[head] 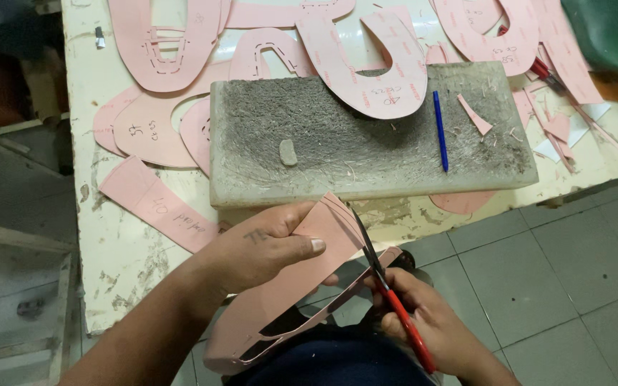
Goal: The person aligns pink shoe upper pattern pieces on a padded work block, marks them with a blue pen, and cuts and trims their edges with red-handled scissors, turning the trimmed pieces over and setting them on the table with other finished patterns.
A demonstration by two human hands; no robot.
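While the camera is looking down from the person's head, a white, paint-worn worktable (pixel 119 275) is filling the upper part of the view, and grey floor tiles (pixel 538 286) are showing at the lower right. At the far left of the table, a pink card strip (pixel 157 204) is lying flat, with more pink pattern pieces (pixel 159 43) spreading behind it. In the lower middle, the left hand (pixel 259 246) is pinching a long pink card piece (pixel 302 275) between thumb and fingers, holding it over the person's lap just off the table's near edge. Just to the right, the right hand (pixel 413 314) is gripping a pair of red-handled scissors (pixel 384 279), fingers closed through the handles, and the blades are touching the upper edge of the held card. Above the hands, a scuffed grey cutting block (pixel 309 143) is sitting on the table. One horseshoe-shaped pink pattern (pixel 384 71) is overlapping its far edge. Toward the block's right end, a blue pen (pixel 440 129) is lying, with a small pink offcut (pixel 475 114) just beside it. A green object (pixel 606 32) is showing in the top right corner.
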